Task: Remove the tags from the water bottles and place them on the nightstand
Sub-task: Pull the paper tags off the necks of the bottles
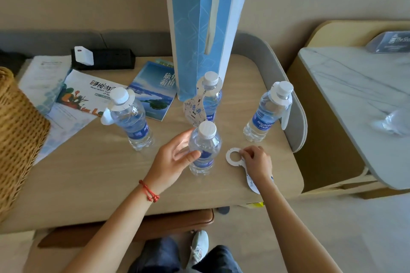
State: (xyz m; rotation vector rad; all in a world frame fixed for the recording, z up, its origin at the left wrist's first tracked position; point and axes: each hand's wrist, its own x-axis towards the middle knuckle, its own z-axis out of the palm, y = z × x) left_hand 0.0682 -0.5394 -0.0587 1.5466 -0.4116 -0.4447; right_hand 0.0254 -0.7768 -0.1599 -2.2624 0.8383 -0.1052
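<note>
Several clear water bottles with white caps and blue labels stand on a light wooden table (111,173). My left hand (175,159) grips the nearest bottle (205,146), which has no tag on its neck. A white paper tag (235,157) with a round hole lies flat on the table just right of that bottle, and my right hand (257,162) pinches it at its middle. The left bottle (131,117), the back bottle (209,97) and the right bottle (268,111) each carry a white tag round the neck.
A tall blue paper bag (199,29) stands behind the bottles. Brochures (153,91), papers and a black box (104,57) lie at the back left; a wicker basket (17,135) is at the left edge. A marble-topped stand (355,99) sits to the right.
</note>
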